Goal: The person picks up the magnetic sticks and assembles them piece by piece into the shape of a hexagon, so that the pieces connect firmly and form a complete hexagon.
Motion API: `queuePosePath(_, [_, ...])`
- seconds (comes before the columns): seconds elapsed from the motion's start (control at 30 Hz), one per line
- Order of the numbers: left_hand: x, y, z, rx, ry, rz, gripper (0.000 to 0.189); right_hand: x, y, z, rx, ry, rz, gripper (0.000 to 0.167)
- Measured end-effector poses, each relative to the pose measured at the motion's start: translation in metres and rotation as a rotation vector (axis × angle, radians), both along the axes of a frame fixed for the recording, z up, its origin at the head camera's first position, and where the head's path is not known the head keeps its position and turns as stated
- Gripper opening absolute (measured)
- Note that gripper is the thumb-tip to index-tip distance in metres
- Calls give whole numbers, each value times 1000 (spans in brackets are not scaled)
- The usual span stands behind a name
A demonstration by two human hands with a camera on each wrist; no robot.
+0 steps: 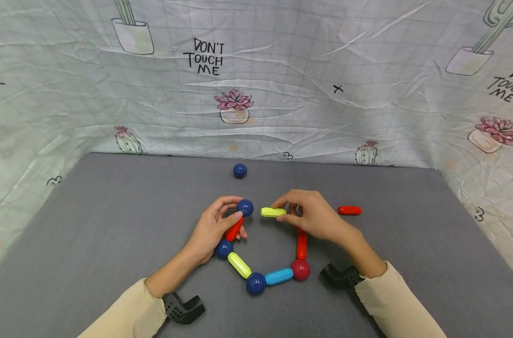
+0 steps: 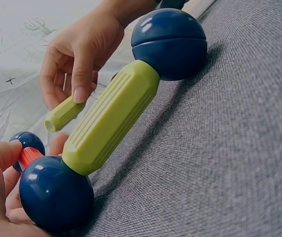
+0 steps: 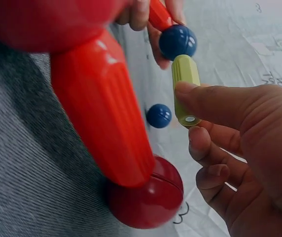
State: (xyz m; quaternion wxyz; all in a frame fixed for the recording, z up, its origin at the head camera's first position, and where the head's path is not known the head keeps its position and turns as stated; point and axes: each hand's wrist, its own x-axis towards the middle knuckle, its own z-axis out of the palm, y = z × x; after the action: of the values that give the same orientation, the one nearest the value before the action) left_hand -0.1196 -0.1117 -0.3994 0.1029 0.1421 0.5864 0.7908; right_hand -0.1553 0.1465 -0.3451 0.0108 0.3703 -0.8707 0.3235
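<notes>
My left hand (image 1: 212,227) pinches a blue ball (image 1: 245,207) between thumb and fingers, at the upper end of a red rod (image 1: 234,230). That rod joins a chain: a blue ball (image 1: 224,249), a yellow-green rod (image 1: 239,265), another blue ball (image 1: 256,284), a light blue rod (image 1: 279,276), a red ball (image 1: 300,270) and a second red rod (image 1: 301,246). At its far end sits a red ball (image 3: 146,197), hidden by the right hand in the head view. My right hand (image 1: 313,213) pinches a loose yellow-green rod (image 1: 273,212), its free end pointing at the held blue ball across a small gap.
A loose blue ball (image 1: 240,171) lies farther back on the grey table (image 1: 146,197). Right of the right hand lies a loose red rod (image 1: 349,210). A printed white cloth (image 1: 290,108) hangs behind the table.
</notes>
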Motion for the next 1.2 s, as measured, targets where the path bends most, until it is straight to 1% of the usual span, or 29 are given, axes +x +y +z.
queuePosePath(0.23, [0, 0, 1, 3, 22, -12, 42, 1, -5, -5, -6, 23, -14, 24])
queuePosePath(0.57, [0, 0, 1, -5, 14, -13, 40, 4, -10, -7, -27, 31, -28, 24])
queuePosePath(0.77, [0, -1, 0, -11, 24, -19, 40, 5, -14, -9, -44, 15, -19, 25])
queuePosePath(0.9, [-1, -1, -1, -10, 16, -21, 39, 6, -15, -10, -45, 14, -19, 25])
queuePosePath(1.07, [0, -1, 0, -10, 9, -11, 40, 7, -17, -11, -47, 18, -21, 24])
queuePosePath(1.2, [1, 0, 1, -25, 33, -1, 43, 8, -18, -11, -57, 19, -15, 24])
